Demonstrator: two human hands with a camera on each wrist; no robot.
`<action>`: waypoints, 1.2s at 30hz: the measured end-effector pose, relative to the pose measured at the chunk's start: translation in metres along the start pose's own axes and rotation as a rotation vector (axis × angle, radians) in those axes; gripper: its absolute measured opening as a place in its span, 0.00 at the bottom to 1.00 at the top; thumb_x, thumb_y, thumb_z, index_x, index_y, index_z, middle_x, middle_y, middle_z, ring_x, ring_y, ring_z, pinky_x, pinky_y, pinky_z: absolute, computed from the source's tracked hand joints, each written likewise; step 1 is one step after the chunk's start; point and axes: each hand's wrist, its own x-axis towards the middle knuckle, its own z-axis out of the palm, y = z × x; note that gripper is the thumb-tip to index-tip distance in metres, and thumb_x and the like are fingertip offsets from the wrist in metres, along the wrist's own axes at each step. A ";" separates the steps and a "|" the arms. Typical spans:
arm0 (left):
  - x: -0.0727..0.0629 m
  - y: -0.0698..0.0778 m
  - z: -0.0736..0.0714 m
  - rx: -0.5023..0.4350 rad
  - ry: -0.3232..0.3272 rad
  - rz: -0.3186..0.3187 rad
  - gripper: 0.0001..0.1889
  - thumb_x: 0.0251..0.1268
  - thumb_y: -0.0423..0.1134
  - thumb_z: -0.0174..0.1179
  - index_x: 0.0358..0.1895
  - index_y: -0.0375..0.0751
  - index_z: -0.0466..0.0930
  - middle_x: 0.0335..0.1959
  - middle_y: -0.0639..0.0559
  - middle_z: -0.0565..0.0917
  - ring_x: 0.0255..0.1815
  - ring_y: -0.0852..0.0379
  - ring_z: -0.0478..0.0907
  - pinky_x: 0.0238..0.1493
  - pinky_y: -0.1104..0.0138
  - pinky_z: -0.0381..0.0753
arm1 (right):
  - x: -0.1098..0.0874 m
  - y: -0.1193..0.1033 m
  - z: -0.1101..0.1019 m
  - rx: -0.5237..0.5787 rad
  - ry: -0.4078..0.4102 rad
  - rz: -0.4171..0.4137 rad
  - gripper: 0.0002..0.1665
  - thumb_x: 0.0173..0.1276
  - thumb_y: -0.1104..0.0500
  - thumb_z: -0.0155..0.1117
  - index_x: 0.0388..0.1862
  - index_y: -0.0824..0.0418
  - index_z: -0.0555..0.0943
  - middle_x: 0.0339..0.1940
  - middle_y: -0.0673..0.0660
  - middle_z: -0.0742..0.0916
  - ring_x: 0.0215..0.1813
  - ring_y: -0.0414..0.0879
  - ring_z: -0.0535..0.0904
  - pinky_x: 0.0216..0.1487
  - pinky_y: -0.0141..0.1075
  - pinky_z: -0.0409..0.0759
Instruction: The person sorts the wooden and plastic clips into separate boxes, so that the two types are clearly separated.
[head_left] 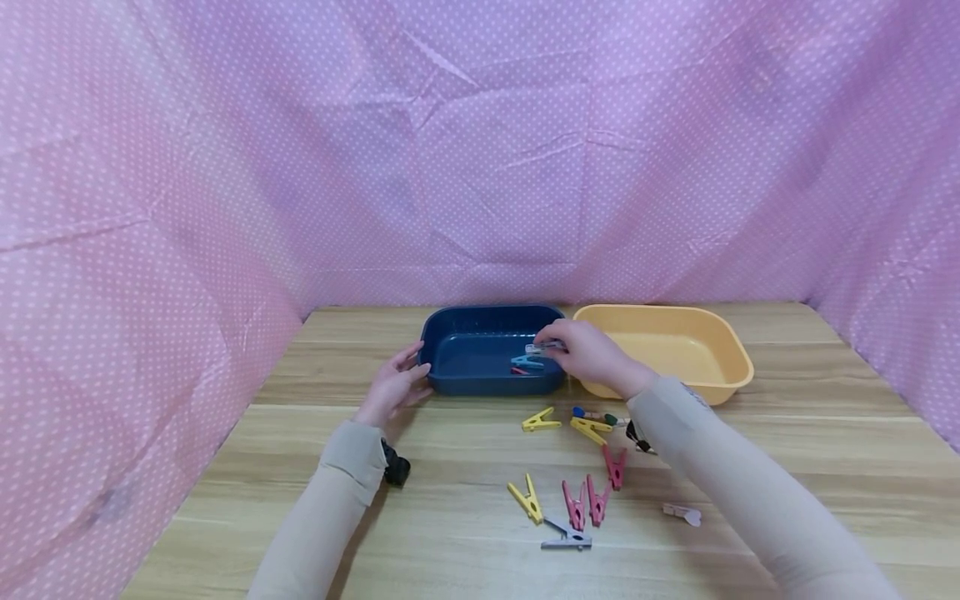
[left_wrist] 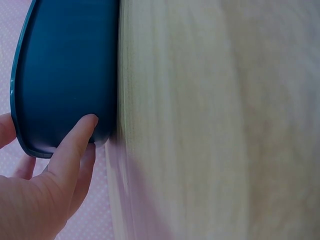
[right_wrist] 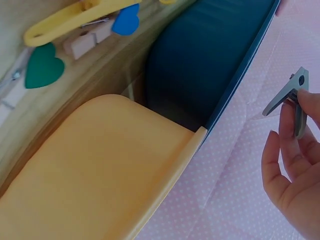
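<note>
My right hand [head_left: 588, 354] is above the right end of the dark blue bin [head_left: 495, 386], and its fingers and thumb pinch a grey clothespin [right_wrist: 292, 95]. Below that clothespin, inside the bin, lie a light blue clothespin [head_left: 527, 362] and a red piece, partly hidden. My left hand [head_left: 392, 385] rests against the bin's left end with its fingers fairly straight. The left wrist view shows fingertips on the outer wall, with one finger by the rim.
A yellow bin [head_left: 738, 379] stands right of the blue one. In front lie yellow clothespins [head_left: 542, 421], pink-red clothespins [head_left: 573, 504], a grey clothespin [head_left: 567, 537], small pegs with blue and green hearts, and a white heart peg [head_left: 682, 514]. A polka-dot cloth [head_left: 480, 167] hangs behind.
</note>
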 end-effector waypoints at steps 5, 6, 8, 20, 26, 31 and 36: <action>-0.001 0.000 0.001 0.000 0.001 0.000 0.29 0.72 0.30 0.47 0.74 0.47 0.54 0.75 0.40 0.54 0.69 0.39 0.62 0.63 0.47 0.69 | 0.008 -0.001 0.000 0.004 -0.014 0.040 0.12 0.67 0.67 0.60 0.49 0.63 0.82 0.48 0.59 0.85 0.47 0.51 0.80 0.52 0.46 0.80; -0.001 0.000 0.001 0.002 0.002 -0.001 0.29 0.72 0.30 0.47 0.74 0.47 0.54 0.75 0.40 0.54 0.69 0.39 0.62 0.63 0.47 0.69 | 0.010 0.000 0.000 0.008 -0.015 0.046 0.12 0.67 0.67 0.59 0.49 0.63 0.82 0.48 0.59 0.85 0.47 0.51 0.80 0.53 0.46 0.80; -0.001 0.001 0.001 0.002 0.003 -0.001 0.29 0.72 0.30 0.47 0.74 0.47 0.54 0.75 0.40 0.54 0.69 0.39 0.62 0.63 0.47 0.69 | 0.013 0.000 0.000 0.012 -0.019 0.062 0.12 0.67 0.67 0.59 0.49 0.63 0.81 0.49 0.59 0.85 0.48 0.51 0.80 0.54 0.46 0.79; 0.000 0.000 0.000 0.002 -0.009 0.014 0.30 0.72 0.29 0.47 0.74 0.45 0.52 0.75 0.38 0.52 0.69 0.38 0.61 0.63 0.46 0.68 | 0.023 0.006 0.009 -0.006 -0.057 0.115 0.13 0.68 0.66 0.58 0.50 0.63 0.81 0.50 0.60 0.84 0.48 0.51 0.79 0.55 0.46 0.79; 0.000 0.000 0.000 0.003 -0.002 0.010 0.29 0.73 0.30 0.47 0.74 0.45 0.53 0.75 0.38 0.53 0.69 0.39 0.62 0.63 0.47 0.68 | 0.026 0.006 0.013 -0.016 -0.059 0.118 0.13 0.67 0.66 0.58 0.49 0.63 0.82 0.49 0.61 0.84 0.48 0.52 0.79 0.56 0.47 0.78; 0.000 0.000 0.000 -0.002 -0.002 0.013 0.29 0.72 0.29 0.46 0.74 0.45 0.52 0.75 0.38 0.53 0.69 0.39 0.62 0.63 0.47 0.68 | 0.025 0.008 0.018 -0.040 -0.074 0.105 0.14 0.65 0.65 0.61 0.50 0.64 0.81 0.48 0.61 0.85 0.49 0.53 0.79 0.56 0.48 0.78; 0.000 -0.001 0.000 0.007 0.008 0.005 0.29 0.72 0.30 0.47 0.74 0.47 0.54 0.75 0.39 0.54 0.69 0.40 0.63 0.62 0.48 0.70 | 0.024 0.010 0.017 0.004 -0.080 0.121 0.17 0.65 0.64 0.63 0.52 0.65 0.80 0.49 0.63 0.83 0.50 0.54 0.79 0.56 0.48 0.77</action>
